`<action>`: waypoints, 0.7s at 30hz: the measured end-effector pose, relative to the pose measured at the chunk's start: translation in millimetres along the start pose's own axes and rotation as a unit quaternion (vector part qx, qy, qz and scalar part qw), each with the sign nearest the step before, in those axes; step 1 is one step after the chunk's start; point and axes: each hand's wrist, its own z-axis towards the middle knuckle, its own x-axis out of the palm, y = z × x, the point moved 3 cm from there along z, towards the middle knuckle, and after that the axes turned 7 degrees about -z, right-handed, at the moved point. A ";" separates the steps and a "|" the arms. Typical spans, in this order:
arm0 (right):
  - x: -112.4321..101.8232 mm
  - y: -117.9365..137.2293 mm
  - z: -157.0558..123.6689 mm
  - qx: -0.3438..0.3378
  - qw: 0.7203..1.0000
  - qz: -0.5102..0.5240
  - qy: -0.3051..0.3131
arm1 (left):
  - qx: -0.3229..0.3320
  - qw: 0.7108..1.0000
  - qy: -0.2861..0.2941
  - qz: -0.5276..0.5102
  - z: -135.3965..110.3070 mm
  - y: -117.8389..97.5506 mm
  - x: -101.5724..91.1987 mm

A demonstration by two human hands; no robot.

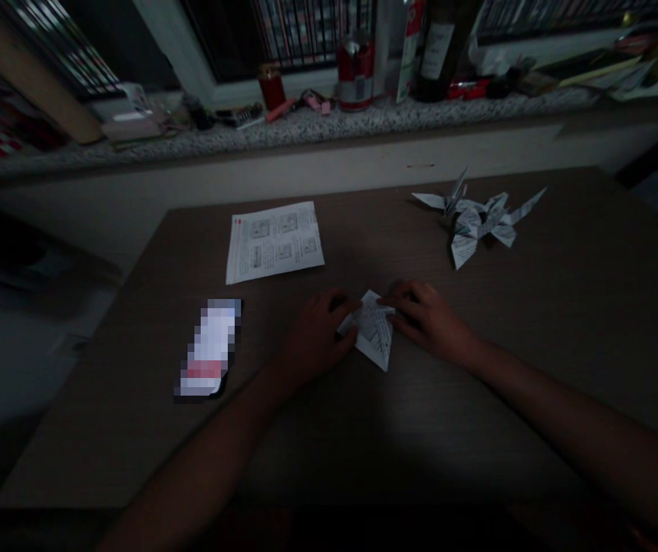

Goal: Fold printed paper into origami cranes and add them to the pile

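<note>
A small piece of printed paper, partly folded into a pointed shape [376, 333], lies on the brown table [536, 322] between my hands. My left hand [317, 333] presses on its left edge with curled fingers. My right hand [426, 314] pinches its upper right edge. Both hands rest on the tabletop, and the paper's tip points toward me.
A flat printed sheet [274, 241] lies behind my left hand. Two or three folded paper cranes [478, 218] sit at the back right. A blurred phone-like object [211, 349] lies to the left. A stone ledge [306, 126] behind the table holds jars, cans and a bottle.
</note>
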 end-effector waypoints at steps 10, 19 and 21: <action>-4.6 1.5 3.4 0.025 0.998 0.055 0.014 | -0.005 1.000 0.004 0.004 -0.6 -1.7 -1.3; -17.3 -4.8 0.6 0.031 0.997 0.070 -0.003 | -0.004 1.000 0.010 0.022 -0.3 0.2 0.2; -17.1 -6.3 -1.2 0.014 0.998 0.060 0.009 | -0.004 1.000 0.015 0.024 -0.4 0.0 0.4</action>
